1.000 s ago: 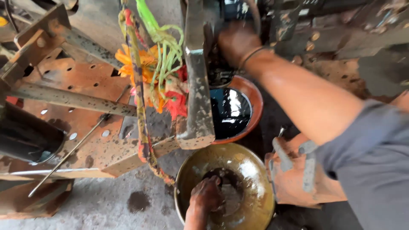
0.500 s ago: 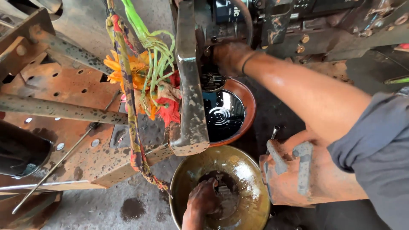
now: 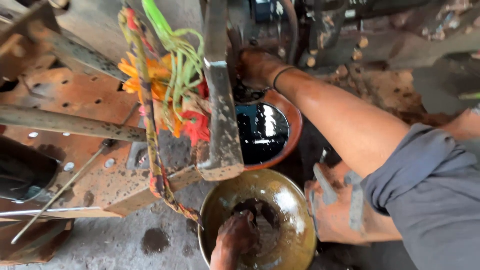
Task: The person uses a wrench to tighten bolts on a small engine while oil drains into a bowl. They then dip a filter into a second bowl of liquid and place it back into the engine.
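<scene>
Nothing's really moved: left hand (image 3: 235,236) stays curled in the oily bowl (image 3: 295,200); right hand (image 3: 257,67) grips engine parts; keep grip steady.

A garland of orange and red flowers (image 3: 165,105) with green strands hangs from a grimy steel bar (image 3: 220,100). To the left, a rusty perforated metal plate (image 3: 85,145) carries a thin rod (image 3: 60,192). What looks like an orange sandalled foot (image 3: 340,205) rests on the oil-stained concrete floor (image 3: 125,245).
</scene>
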